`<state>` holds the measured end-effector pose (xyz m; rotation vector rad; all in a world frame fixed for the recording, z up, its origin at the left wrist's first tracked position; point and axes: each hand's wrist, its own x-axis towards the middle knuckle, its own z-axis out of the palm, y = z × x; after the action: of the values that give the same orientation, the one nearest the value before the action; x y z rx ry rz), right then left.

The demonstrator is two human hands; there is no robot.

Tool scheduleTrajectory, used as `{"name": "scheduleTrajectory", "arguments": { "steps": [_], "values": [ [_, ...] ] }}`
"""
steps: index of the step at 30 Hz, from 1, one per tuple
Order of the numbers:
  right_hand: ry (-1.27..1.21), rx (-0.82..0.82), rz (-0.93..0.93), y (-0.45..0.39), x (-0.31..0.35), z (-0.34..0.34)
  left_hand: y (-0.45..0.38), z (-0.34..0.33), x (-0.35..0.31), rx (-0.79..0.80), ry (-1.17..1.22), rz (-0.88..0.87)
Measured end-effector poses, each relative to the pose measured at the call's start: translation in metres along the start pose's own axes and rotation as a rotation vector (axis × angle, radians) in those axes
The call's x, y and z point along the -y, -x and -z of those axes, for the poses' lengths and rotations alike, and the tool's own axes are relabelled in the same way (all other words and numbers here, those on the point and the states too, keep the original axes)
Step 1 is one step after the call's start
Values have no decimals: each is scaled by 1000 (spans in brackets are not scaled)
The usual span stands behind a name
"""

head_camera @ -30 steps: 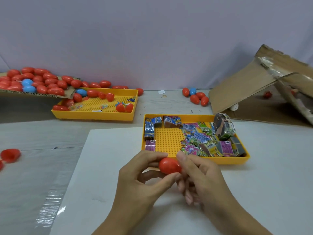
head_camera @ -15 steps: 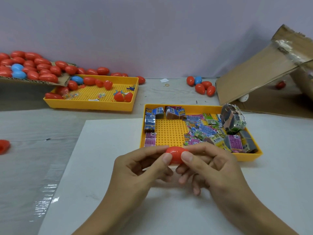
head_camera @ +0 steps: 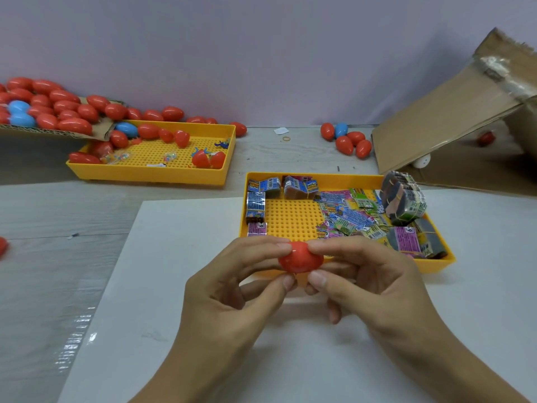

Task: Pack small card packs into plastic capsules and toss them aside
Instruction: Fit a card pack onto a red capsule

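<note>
Both hands meet at centre: the left hand [head_camera: 232, 298] and right hand [head_camera: 374, 289] each pinch the red capsule [head_camera: 300, 257] between thumb and forefinger, thumbs under, forefingers on top, lifted off the white sheet [head_camera: 174, 286]. Just beyond the knuckles sits the yellow tray [head_camera: 436, 264] of card packs [head_camera: 345, 216], mostly on the right hand's side. Far out past the left hand, another yellow tray [head_camera: 145, 173] holds loose capsules.

- Bright, even, soft indoor light — faint shadows under the hands [head_camera: 290, 301].
- Glare streaks on the table [head_camera: 72, 338] at lower left.
- Wide-angle bending at the edges; slight overall softness.
</note>
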<state>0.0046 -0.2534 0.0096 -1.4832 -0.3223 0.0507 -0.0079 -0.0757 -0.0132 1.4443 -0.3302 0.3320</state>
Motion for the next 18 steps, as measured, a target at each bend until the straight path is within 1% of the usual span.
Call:
{"name": "scheduleTrajectory", "arguments": {
  "steps": [7, 11, 18],
  "values": [
    [-18, -16, -10, 0, 2, 0, 0, -2, -8, 12, -12, 74],
    [2, -20, -5, 1, 2, -1, 0, -3, -11, 12, 32, 109],
    [-17, -15, -7, 2, 3, 0, 1, -2, -11, 17, -3, 191]
  ]
}}
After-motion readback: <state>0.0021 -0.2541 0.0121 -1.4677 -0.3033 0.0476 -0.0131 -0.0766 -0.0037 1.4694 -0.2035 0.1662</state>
